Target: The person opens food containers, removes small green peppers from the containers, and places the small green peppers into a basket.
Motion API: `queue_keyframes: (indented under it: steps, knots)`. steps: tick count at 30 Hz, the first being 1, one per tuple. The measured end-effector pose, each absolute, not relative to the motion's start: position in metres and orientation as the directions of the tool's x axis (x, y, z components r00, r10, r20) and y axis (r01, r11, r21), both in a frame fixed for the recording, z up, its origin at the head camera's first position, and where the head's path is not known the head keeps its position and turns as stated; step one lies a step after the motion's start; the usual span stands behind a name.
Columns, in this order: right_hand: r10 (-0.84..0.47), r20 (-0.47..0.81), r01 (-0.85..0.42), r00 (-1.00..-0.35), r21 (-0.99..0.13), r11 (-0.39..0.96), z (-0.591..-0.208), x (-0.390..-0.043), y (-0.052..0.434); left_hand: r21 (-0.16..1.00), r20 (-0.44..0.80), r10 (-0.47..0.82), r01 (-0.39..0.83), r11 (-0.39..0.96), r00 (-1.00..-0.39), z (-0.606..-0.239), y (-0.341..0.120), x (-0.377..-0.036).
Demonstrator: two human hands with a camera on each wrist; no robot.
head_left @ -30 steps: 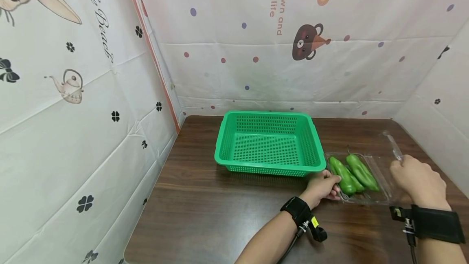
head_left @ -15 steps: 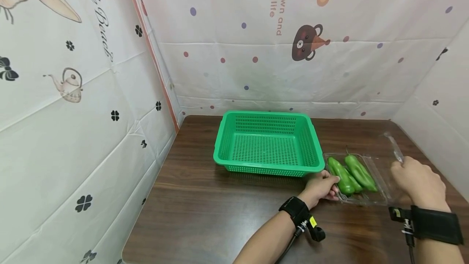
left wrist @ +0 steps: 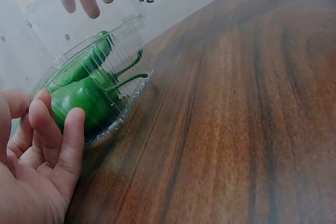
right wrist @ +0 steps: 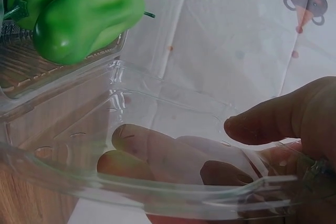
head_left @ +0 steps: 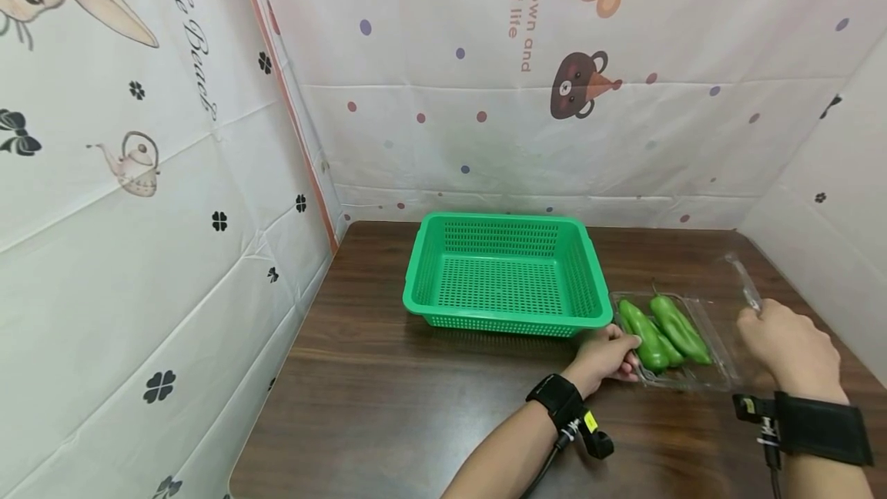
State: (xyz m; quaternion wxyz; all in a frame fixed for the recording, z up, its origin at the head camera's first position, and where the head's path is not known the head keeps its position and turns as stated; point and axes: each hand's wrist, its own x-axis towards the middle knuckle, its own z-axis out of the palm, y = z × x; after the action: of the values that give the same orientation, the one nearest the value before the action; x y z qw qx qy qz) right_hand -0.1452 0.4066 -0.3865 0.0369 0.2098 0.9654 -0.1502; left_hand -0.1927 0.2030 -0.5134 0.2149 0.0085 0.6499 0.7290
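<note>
Left hand (head_left: pixel 608 355) rests on the wooden table (head_left: pixel 430 399), fingers curled against the near left end of a clear plastic clamshell box (head_left: pixel 682 380), gripping its edge. 2 green peppers (head_left: pixel 664 332) lie side by side in the box tray, just right of the left hand's fingertips, stems pointing away. Right hand (head_left: pixel 790 349) holds the box's opened clear lid (head_left: pixel 747 283), thumb on top and fingers underneath, seen through the plastic in the right wrist view. Lid tilts up, right of the peppers. Green mesh basket (head_left: pixel 504 272) sits just beyond the left hand, close beside the box
</note>
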Motion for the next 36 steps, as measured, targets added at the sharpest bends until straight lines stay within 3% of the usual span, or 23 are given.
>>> queue_keyframes:
  steps: [36]
  knots:
    - [0.405, -0.114, 0.420, -0.907, -0.293, 0.859, -0.3909, -0.1429, 0.4146, 0.953, -0.252, 0.329, -0.293, -0.080, -0.910, -0.5180, 0.2052, -0.1944]
